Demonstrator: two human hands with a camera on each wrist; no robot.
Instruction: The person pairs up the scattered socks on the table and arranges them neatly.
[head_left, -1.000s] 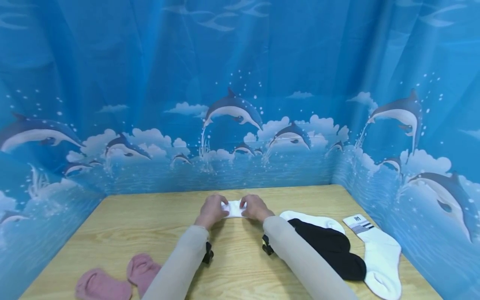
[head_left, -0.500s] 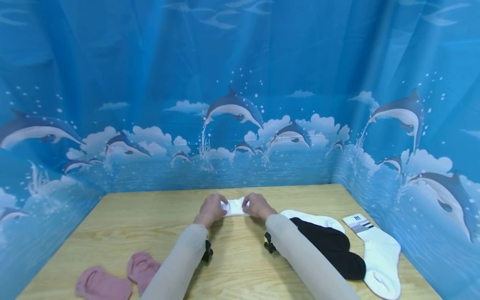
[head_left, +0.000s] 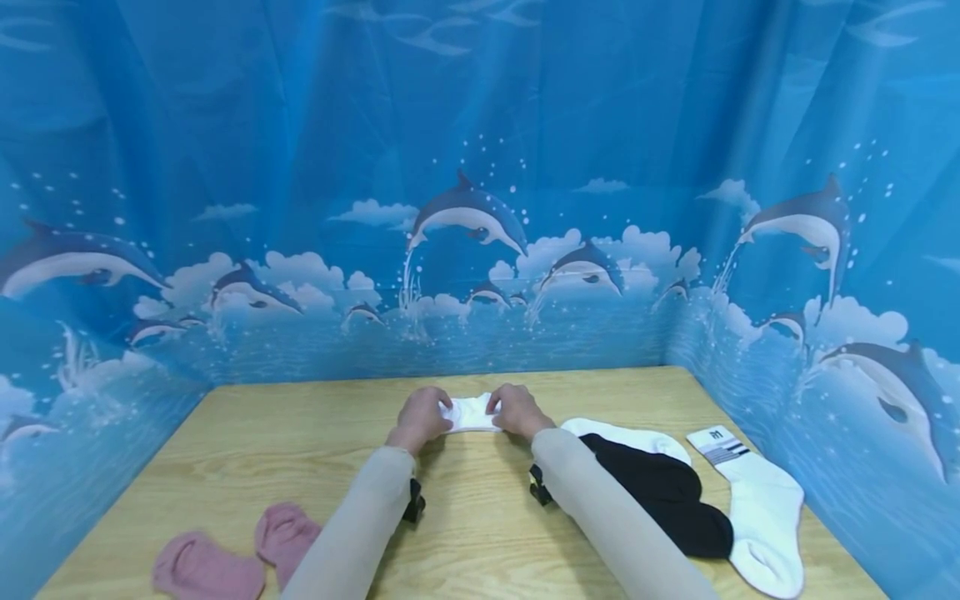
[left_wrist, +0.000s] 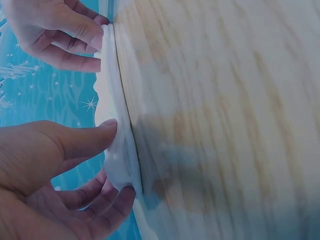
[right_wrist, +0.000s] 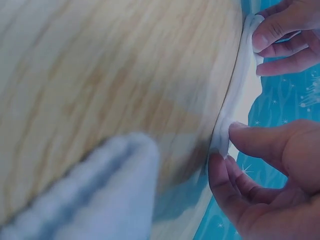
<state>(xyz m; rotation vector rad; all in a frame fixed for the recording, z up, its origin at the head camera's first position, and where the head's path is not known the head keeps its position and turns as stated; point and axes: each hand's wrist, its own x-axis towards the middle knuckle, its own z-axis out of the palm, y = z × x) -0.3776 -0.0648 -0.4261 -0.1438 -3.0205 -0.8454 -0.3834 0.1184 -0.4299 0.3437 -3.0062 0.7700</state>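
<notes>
A small white sock [head_left: 470, 413] lies flat near the table's back, stretched between both hands. My left hand [head_left: 423, 417] pinches its left end between thumb and fingers, and this grip shows closely in the left wrist view, where the sock [left_wrist: 117, 145] is seen edge-on. At the opposite end, my right hand [head_left: 517, 412] pinches the sock in the same manner, thumb on the near face in the right wrist view, where the sock [right_wrist: 236, 100] looks like a thin folded strip. The fingers hide both of its ends.
Two pink socks [head_left: 213, 568] lie at the table's front left. To the right, black socks [head_left: 660, 492] partly cover a white sock [head_left: 607, 432]; a longer white sock [head_left: 765, 508] with stripes lies beside them. A dolphin-print curtain [head_left: 480, 167] surrounds the wooden table [head_left: 300, 450].
My right hand has shifted slightly right, away from the left one, so more of the white sock shows between them. The other socks have stayed put.
</notes>
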